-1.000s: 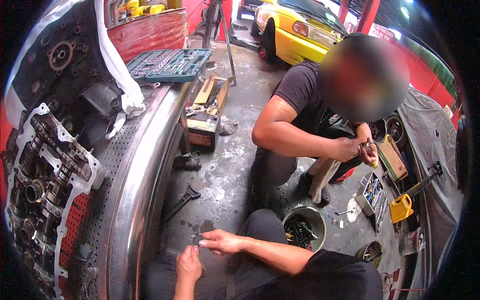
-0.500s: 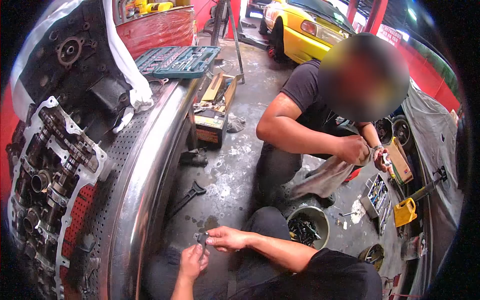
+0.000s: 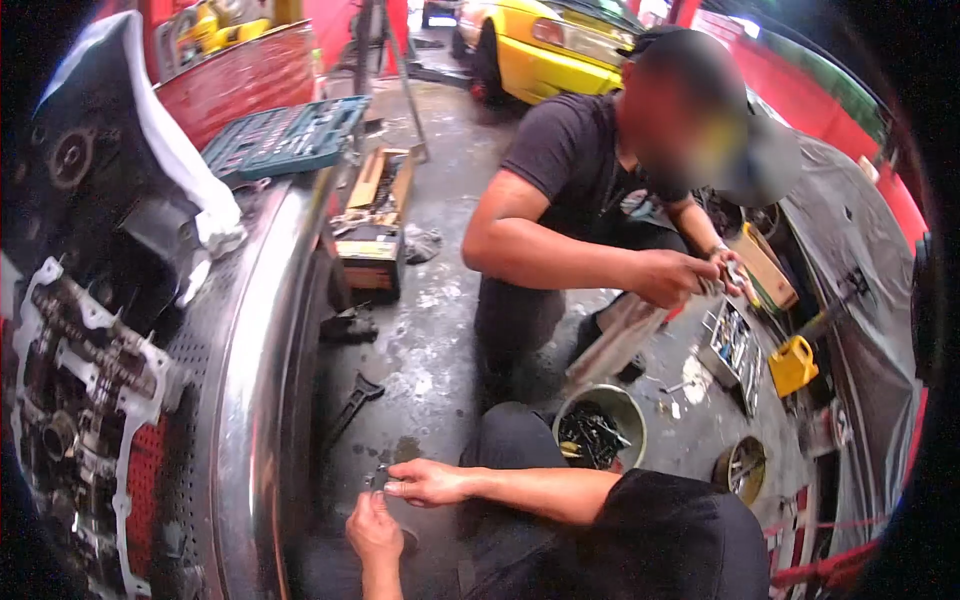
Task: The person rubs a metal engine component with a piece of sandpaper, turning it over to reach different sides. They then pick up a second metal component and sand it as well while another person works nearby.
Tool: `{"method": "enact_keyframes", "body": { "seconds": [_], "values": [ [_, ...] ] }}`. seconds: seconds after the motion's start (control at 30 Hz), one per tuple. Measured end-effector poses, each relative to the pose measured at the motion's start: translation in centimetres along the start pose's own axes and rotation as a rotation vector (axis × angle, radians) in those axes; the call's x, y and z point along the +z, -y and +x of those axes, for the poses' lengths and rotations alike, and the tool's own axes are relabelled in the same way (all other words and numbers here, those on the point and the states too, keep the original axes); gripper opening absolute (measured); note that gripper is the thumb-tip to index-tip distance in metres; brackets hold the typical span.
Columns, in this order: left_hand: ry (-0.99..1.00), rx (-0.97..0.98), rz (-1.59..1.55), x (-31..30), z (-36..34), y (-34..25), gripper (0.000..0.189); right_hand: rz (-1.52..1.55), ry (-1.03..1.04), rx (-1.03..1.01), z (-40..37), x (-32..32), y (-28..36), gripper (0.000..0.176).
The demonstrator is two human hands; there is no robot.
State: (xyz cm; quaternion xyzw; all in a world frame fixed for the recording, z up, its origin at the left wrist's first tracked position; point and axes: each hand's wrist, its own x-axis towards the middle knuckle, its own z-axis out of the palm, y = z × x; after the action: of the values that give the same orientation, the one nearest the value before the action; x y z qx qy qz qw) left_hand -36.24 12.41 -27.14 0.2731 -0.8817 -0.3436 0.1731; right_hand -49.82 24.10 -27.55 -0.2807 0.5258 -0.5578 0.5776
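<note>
My left hand (image 3: 376, 532) is closed, its thumb and fingers pinching a small dark metal part (image 3: 379, 477) from below. From the right, my right hand (image 3: 428, 483) grips the same part with thumb and fingertips. Most of the part is hidden by the fingers, so its exact kind cannot be made out. Both hands are low over the concrete floor, between the metal bench (image 3: 235, 400) and a bucket (image 3: 641, 440) holding dark bolts and small parts.
On the bench stand an engine cylinder head (image 3: 85, 375) and an open socket set case (image 3: 290, 140). A co-worker (image 3: 560, 190) crouches opposite with a rag (image 3: 625, 335). A toolbox (image 3: 735, 350), yellow jug (image 3: 793, 367) and black wrench-like tool (image 3: 353, 405) are on the floor.
The view has swung a little to the right. My hands stay close together on the small part, which shows less between the fingers now. The co-worker's hands still work at the rag.
</note>
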Motion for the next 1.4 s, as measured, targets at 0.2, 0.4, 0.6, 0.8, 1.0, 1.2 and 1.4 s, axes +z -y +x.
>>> {"method": "enact_keyframes", "body": {
  "seconds": [0.2,0.4,0.6,0.8,1.0,1.2,1.4],
  "values": [
    [0.231,-0.154,-0.279,-0.2,-0.4,1.3,0.044,-0.028,0.022,0.03,-0.3,-0.4,-0.9,0.035],
    [0.559,-0.546,-0.886,-2.0,-0.2,0.3,0.046,0.075,0.179,0.135,-1.5,-0.7,0.8,0.03],
    [0.295,-0.249,-0.436,-0.3,-1.0,1.9,0.046,0.102,0.134,0.087,-0.7,-0.5,-0.2,0.03],
    [0.468,-0.415,-0.658,-1.4,-0.4,1.7,0.04,0.016,0.132,0.118,-1.3,-0.5,0.9,0.032],
    [0.159,0.0,-0.025,-0.9,0.2,-0.1,0.032,0.084,0.111,0.098,-1.4,-0.2,0.7,0.027],
    [-0.232,0.211,0.338,0.0,0.2,-0.6,0.027,0.266,0.11,0.159,-0.6,0.9,0.9,0.02],
    [0.045,0.001,0.098,-0.4,0.5,0.7,0.035,0.139,0.084,0.117,0.0,0.7,-0.4,0.019]
  ]
}}
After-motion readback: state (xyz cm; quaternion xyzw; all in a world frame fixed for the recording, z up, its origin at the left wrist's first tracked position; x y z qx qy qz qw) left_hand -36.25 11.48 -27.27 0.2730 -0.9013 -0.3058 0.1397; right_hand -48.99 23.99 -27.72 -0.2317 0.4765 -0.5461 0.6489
